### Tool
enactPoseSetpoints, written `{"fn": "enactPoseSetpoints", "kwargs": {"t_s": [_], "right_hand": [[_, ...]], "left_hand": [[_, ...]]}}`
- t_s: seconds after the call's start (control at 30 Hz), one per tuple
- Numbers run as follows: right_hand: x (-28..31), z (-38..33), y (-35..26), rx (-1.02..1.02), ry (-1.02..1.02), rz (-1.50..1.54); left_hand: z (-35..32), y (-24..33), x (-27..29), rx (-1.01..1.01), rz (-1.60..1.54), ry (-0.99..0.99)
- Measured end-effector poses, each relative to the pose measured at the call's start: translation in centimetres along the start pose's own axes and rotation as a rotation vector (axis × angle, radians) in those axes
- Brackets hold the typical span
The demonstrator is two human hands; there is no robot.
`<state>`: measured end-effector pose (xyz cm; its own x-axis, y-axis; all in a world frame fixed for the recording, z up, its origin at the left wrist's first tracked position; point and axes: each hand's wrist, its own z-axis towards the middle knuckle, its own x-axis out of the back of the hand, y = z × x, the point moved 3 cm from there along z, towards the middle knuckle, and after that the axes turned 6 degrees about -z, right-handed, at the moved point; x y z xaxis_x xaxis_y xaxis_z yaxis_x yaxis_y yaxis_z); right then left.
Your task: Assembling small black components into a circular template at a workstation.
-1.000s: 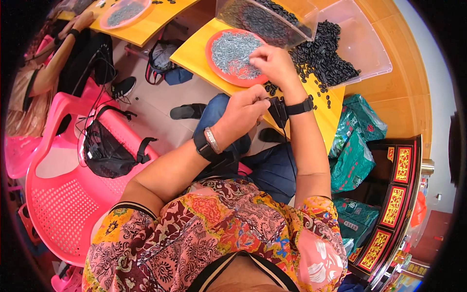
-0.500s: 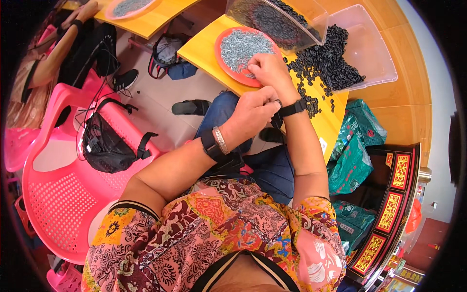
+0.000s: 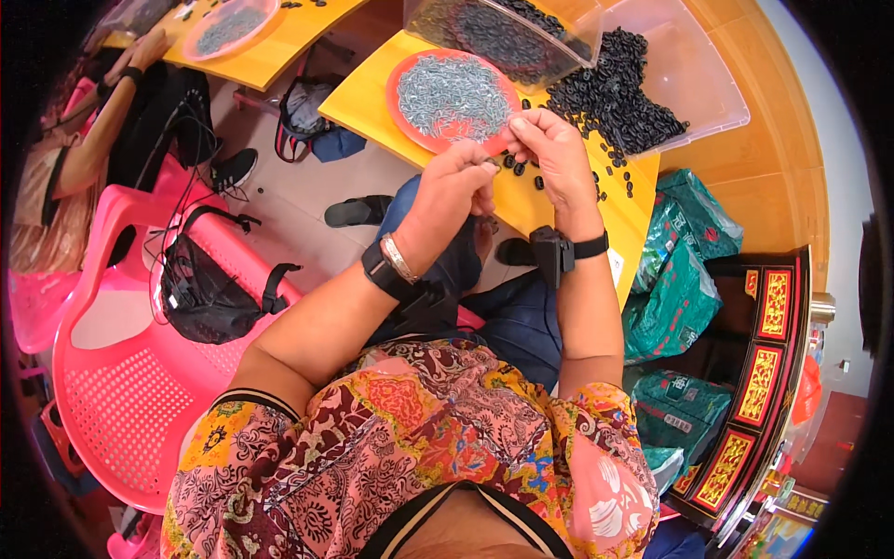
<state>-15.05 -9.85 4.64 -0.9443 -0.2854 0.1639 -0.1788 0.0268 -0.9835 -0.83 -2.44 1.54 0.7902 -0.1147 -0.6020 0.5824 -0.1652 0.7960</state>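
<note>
On the left, a co-worker's forearm [image 3: 104, 135] reaches to a second tabletop [image 3: 265, 56] bearing a pink plate [image 3: 190, 47] of grey pieces; nearer, a pink chair [image 3: 121, 410] holds a black bag [image 3: 209, 293]. Further right, a grey-and-blue bag [image 3: 321, 116] lies on the floor beside the near tabletop [image 3: 358, 109]. At its far side a clear container [image 3: 426, 26] of black pieces stands behind a red plate [image 3: 392, 101]; to the right, a tilted clear bin [image 3: 698, 79] spills a black heap [image 3: 615, 98]. Green bags [image 3: 675, 307] and a dark cabinet [image 3: 759, 384] with gold panels stand beyond the right edge. The left hand [image 3: 452, 191], fingers curled, pinches a small dark piece [image 3: 491, 162] just before the plate's near rim. The right hand [image 3: 549, 154] has thumb and forefinger close together at the rim's right, metal pieces [image 3: 452, 93] just beyond and loose black pieces [image 3: 608, 156] near its right side. Whether it grips anything cannot be told; the dark piece is mostly hidden by fingers, and the container is cut off above.
</note>
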Motion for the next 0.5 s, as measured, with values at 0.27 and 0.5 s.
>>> {"fn": "enactPoseSetpoints", "kwargs": {"t_s": [0.27, 0.5], "right_hand": [[-0.7, -4.5, -1.5, 0.193, 0.023, -0.08], [-1.1, -5.2, -1.7, 0.208, 0.024, -0.21]], "left_hand": [[-0.2, 0.0, -0.6, -0.086, 0.076, 0.022], [-0.2, -0.2, -0.4, -0.192, 0.283, -0.02]]}}
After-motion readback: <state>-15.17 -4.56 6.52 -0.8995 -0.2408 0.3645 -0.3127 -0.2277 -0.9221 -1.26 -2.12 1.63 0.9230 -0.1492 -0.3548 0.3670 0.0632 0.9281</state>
